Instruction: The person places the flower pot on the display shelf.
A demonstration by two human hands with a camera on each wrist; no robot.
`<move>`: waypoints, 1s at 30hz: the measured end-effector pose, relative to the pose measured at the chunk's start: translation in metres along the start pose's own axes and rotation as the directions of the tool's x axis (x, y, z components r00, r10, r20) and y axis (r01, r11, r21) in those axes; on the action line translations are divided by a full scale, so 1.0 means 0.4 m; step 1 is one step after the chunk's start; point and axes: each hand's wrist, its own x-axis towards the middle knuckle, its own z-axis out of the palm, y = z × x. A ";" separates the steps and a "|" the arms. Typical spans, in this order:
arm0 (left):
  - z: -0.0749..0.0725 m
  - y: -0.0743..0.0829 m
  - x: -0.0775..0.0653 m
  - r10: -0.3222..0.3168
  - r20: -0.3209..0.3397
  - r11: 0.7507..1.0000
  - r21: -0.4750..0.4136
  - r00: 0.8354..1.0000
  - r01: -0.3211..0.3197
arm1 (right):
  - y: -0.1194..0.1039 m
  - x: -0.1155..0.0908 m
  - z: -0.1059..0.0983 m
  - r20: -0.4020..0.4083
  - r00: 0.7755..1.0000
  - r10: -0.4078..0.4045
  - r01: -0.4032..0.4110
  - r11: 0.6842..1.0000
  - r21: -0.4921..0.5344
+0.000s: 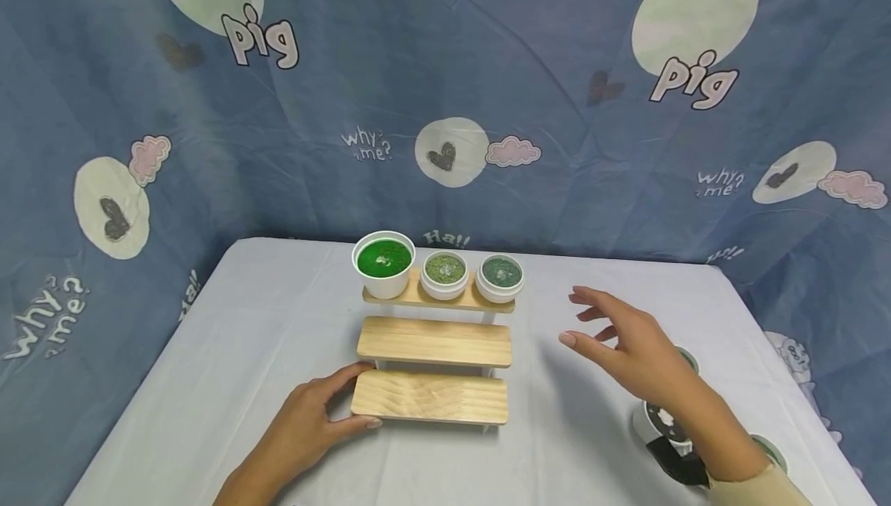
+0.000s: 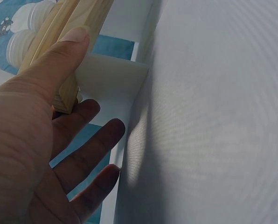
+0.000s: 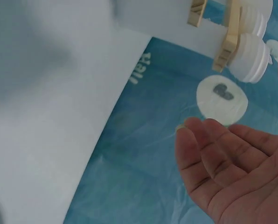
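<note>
"Wooden stand [image 1: 435, 342]: what step is this?"

"Steadying it, I'd judge: the left hand [image 1: 306, 422] grips its lowest tier [image 1: 430, 398]; three cups [image 1: 444, 274] sit up top."

"The right hand [image 1: 632, 345]?"

"Empty, fingers loosely bent, over the surface [image 1: 557, 459] beside it. Next move likely calls for pinching another cup, perhaps the dark-filled one [image 1: 663, 418] by the right forearm [image 1: 715, 430]."

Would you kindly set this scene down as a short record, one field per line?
Rack: three wooden tiers, on a white table
Top tier: large green-filled tub at left, then two smaller ones, middle tub and right tub
Left hand: grips the left end of the bottom tier
Right hand: raised right of the rack, holding nothing
By right forearm: dark-topped tub, partly hidden
Backdrop: blue printed cloth
</note>
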 end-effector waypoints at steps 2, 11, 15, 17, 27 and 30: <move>0.000 0.000 0.000 -0.006 0.002 1.000 0.000 1.000 0.006 | 0.010 -0.022 -0.006 0.001 1.000 0.026 -0.026 1.000 -0.011; 0.001 0.004 0.000 -0.027 0.008 1.000 0.006 1.000 0.027 | 0.077 -0.118 -0.038 -0.032 0.994 0.104 -0.106 0.992 -0.063; 0.001 0.003 -0.001 -0.024 0.007 1.000 0.010 1.000 0.024 | 0.112 -0.147 -0.039 -0.044 0.990 0.135 -0.138 0.987 -0.086; 0.001 0.003 -0.003 -0.029 0.006 1.000 0.009 1.000 0.029 | 0.127 -0.160 -0.037 -0.050 0.988 0.149 -0.153 0.984 -0.090; 0.002 0.001 -0.004 -0.032 0.016 0.999 0.001 0.999 0.032 | 0.189 -0.224 -0.034 -0.118 0.976 0.183 -0.196 0.974 -0.115; 0.001 0.001 -0.003 -0.028 0.013 1.000 0.005 1.000 0.028 | 0.203 -0.240 -0.035 -0.109 0.970 0.215 -0.227 0.967 -0.113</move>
